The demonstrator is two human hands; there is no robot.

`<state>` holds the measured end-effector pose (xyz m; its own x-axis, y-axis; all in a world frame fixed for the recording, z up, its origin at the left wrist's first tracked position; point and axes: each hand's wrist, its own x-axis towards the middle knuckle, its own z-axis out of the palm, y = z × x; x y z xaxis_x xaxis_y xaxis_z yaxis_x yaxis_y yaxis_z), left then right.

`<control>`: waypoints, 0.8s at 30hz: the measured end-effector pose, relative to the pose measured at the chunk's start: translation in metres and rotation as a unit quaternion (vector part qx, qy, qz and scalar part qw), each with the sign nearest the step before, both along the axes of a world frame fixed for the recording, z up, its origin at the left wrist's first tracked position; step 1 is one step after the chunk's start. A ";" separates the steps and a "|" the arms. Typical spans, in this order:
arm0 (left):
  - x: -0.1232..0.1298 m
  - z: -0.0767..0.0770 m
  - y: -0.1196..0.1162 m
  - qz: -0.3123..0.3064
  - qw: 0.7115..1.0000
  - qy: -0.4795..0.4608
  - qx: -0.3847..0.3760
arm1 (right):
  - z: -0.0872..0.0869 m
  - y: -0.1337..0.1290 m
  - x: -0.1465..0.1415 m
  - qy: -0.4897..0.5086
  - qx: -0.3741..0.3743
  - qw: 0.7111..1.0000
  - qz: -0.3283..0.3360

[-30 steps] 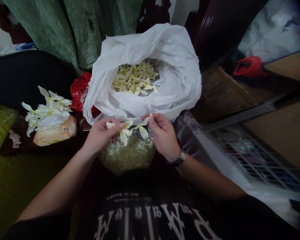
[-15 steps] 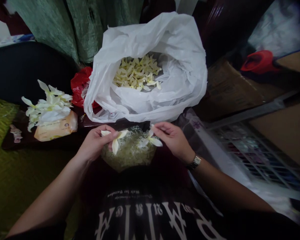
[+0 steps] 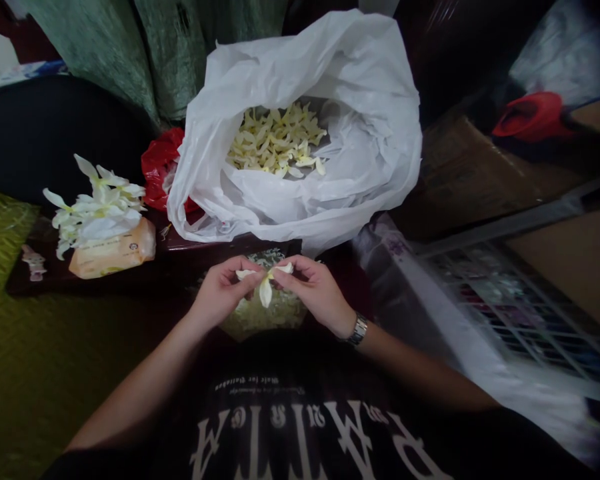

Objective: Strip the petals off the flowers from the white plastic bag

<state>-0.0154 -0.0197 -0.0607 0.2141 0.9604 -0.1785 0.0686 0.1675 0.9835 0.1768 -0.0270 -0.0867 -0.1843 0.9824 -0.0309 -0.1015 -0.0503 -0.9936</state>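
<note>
Between my two hands is a white flower with a yellowish centre (image 3: 265, 292), held above my lap. My left hand (image 3: 226, 288) pinches its left side, where a white petal sticks out past the fingers. At the other side, the thumb and fingers of my right hand (image 3: 314, 288) are closed on the flower too. Directly below, partly hidden by both hands, lies a heap of pale shredded-looking pieces (image 3: 263, 319). A white plastic bag (image 3: 360, 203) stands open beyond my hands, with many cream flowers (image 3: 275, 140) inside.
On the dark table (image 3: 180, 257) at left, white flowers (image 3: 97, 200) rest on an orange-and-white packet (image 3: 114, 257). A red plastic bag (image 3: 161, 170) sits beside the white one. At right are a cardboard box (image 3: 470, 160), a red object (image 3: 533, 117) and a wire rack (image 3: 515, 313).
My hands have come together from either side. The white flower part that hung from my right hand is out of sight, and my right fingers now grip the flower in my left hand.
</note>
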 end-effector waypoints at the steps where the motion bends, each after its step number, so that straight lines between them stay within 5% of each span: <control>1: 0.000 -0.001 0.000 0.006 1.000 0.009 -0.002 | -0.001 -0.001 0.000 0.002 -0.002 1.000 -0.001; 7: 0.003 -0.007 -0.002 0.025 0.999 -0.001 -0.046 | -0.001 -0.001 -0.002 0.031 -0.020 0.999 -0.002; 14: 0.009 -0.006 -0.001 0.066 0.998 -0.009 0.011 | -0.001 -0.002 -0.006 0.075 -0.056 0.996 0.007; 24: 0.007 -0.010 0.005 0.078 0.995 -0.057 -0.018 | 0.000 -0.005 -0.006 0.095 -0.073 0.992 0.041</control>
